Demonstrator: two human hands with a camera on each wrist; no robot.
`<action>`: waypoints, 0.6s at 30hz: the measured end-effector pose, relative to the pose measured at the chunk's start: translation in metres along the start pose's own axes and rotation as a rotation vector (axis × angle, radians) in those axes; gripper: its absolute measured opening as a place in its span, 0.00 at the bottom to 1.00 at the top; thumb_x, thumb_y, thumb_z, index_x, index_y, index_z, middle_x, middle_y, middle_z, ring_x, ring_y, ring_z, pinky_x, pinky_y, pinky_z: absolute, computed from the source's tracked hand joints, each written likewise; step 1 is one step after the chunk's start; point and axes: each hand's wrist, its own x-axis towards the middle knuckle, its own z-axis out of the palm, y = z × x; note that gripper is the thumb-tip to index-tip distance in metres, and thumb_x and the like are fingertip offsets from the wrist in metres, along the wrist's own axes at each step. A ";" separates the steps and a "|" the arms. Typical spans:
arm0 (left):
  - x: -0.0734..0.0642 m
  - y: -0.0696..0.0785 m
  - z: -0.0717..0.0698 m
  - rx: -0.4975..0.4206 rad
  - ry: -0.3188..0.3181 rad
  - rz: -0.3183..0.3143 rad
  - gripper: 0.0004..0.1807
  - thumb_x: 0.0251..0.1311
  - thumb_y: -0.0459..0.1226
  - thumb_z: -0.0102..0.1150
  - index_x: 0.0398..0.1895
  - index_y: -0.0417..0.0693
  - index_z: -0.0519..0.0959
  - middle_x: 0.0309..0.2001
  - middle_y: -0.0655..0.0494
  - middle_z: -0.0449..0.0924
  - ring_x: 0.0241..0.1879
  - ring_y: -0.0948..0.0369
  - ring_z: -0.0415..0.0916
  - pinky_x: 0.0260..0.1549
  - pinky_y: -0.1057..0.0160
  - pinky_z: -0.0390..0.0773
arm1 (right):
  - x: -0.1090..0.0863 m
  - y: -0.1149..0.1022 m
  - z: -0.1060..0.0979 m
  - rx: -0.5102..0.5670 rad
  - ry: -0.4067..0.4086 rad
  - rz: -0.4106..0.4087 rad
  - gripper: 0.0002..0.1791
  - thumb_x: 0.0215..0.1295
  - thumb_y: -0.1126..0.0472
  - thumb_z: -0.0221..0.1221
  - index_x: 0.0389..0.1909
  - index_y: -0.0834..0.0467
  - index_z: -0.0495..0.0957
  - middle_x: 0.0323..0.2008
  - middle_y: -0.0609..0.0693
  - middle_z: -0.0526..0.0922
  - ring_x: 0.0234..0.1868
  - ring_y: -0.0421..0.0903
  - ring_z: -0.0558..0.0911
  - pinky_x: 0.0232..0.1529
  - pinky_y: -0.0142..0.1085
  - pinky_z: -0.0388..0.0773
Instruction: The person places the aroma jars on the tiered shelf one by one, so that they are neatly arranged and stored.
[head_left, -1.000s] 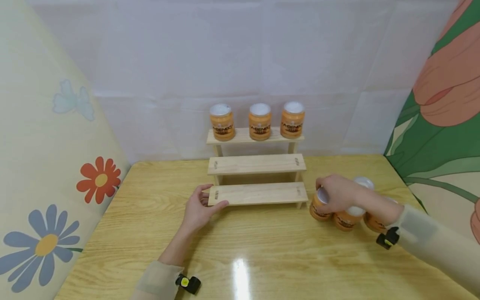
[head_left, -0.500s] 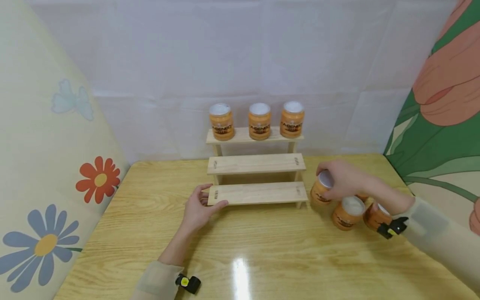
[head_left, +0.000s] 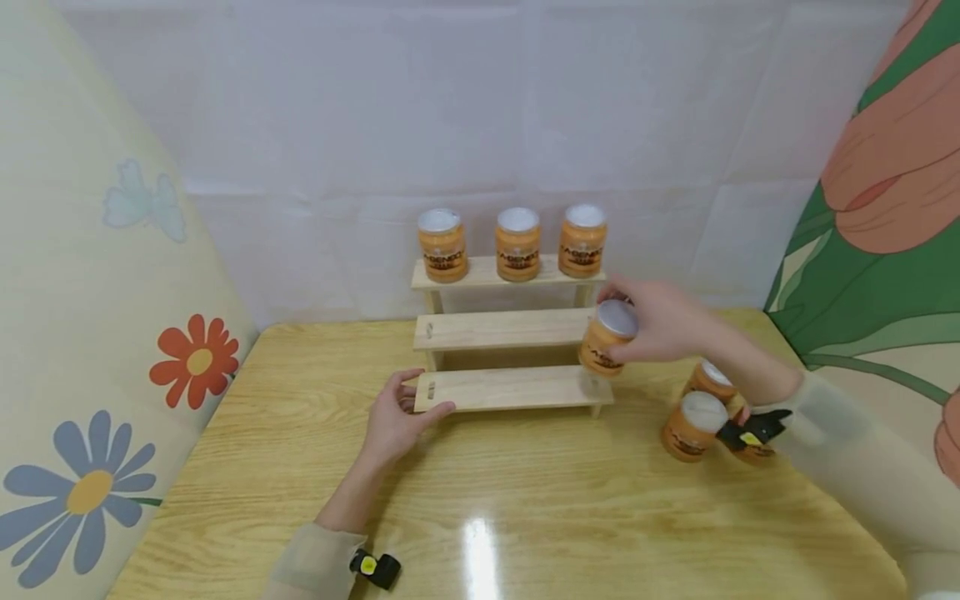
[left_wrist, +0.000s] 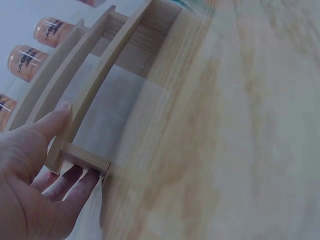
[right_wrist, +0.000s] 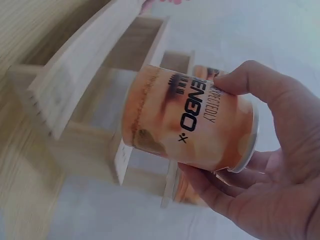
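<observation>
A wooden three-tier display rack stands on the table. My left hand grips the left end of its lowest shelf, thumb over the board and fingers beneath, as the left wrist view also shows. In my right hand is an orange can with a pale lid, held between thumb and fingers near the lid. The can is in the air, by the right end of the middle shelf. Three matching cans, one of them the middle can, stand upright along the top shelf.
More orange cans stand on the table to the right of the rack. The nearest can shows fully, while others are partly covered by the right wrist and its black camera. A white cloth hangs behind.
My right hand has lifted a can off the table and carried it up and left to the rack's middle shelf. The left hand keeps its grip on the lowest shelf.
</observation>
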 end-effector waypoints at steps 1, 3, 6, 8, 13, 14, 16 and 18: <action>0.000 0.000 0.000 0.000 0.001 0.000 0.45 0.57 0.44 0.82 0.75 0.47 0.69 0.56 0.39 0.82 0.53 0.49 0.83 0.43 0.68 0.80 | 0.004 -0.004 0.001 0.015 0.009 0.000 0.35 0.52 0.55 0.77 0.60 0.60 0.76 0.52 0.58 0.87 0.43 0.51 0.86 0.39 0.43 0.83; 0.000 0.000 0.000 0.003 0.000 -0.004 0.45 0.57 0.45 0.82 0.75 0.48 0.69 0.56 0.40 0.82 0.53 0.49 0.83 0.44 0.67 0.80 | 0.012 -0.012 0.003 0.042 0.027 -0.004 0.37 0.51 0.54 0.78 0.61 0.60 0.75 0.54 0.58 0.86 0.46 0.53 0.86 0.42 0.45 0.84; -0.001 -0.001 0.001 0.002 -0.006 -0.008 0.45 0.57 0.45 0.82 0.76 0.49 0.68 0.57 0.40 0.82 0.54 0.49 0.83 0.47 0.64 0.81 | 0.024 -0.024 0.007 0.096 0.055 -0.022 0.37 0.51 0.54 0.78 0.60 0.60 0.74 0.54 0.57 0.86 0.48 0.53 0.86 0.44 0.46 0.85; 0.000 -0.001 0.001 0.003 -0.010 -0.010 0.46 0.57 0.45 0.82 0.76 0.50 0.68 0.57 0.41 0.81 0.55 0.49 0.83 0.47 0.64 0.81 | 0.032 -0.031 0.010 0.124 0.085 -0.053 0.36 0.52 0.54 0.78 0.60 0.59 0.74 0.54 0.56 0.86 0.48 0.52 0.86 0.45 0.47 0.85; 0.001 0.000 -0.001 0.015 -0.010 -0.001 0.46 0.58 0.46 0.82 0.76 0.49 0.68 0.57 0.40 0.82 0.55 0.48 0.83 0.45 0.67 0.81 | 0.054 -0.045 0.022 0.189 0.178 -0.136 0.33 0.54 0.54 0.78 0.60 0.56 0.77 0.52 0.53 0.87 0.50 0.50 0.87 0.48 0.47 0.85; 0.001 0.000 -0.001 0.016 -0.009 -0.001 0.46 0.58 0.46 0.81 0.76 0.48 0.68 0.57 0.39 0.82 0.55 0.48 0.83 0.45 0.67 0.81 | 0.058 -0.048 0.025 0.199 0.194 -0.147 0.33 0.54 0.53 0.78 0.60 0.56 0.77 0.52 0.53 0.87 0.50 0.50 0.87 0.49 0.47 0.85; 0.001 0.000 -0.001 0.018 -0.012 -0.002 0.46 0.58 0.46 0.81 0.76 0.47 0.68 0.57 0.39 0.82 0.54 0.48 0.83 0.45 0.67 0.81 | 0.065 -0.054 0.029 0.214 0.217 -0.167 0.33 0.54 0.53 0.78 0.61 0.55 0.78 0.53 0.53 0.87 0.51 0.49 0.87 0.50 0.47 0.85; 0.001 0.000 0.000 0.021 -0.012 -0.007 0.46 0.58 0.46 0.81 0.76 0.48 0.68 0.57 0.40 0.82 0.54 0.49 0.83 0.45 0.68 0.80 | 0.073 -0.059 0.033 0.226 0.238 -0.189 0.34 0.53 0.54 0.78 0.62 0.56 0.80 0.54 0.54 0.88 0.52 0.50 0.87 0.52 0.45 0.86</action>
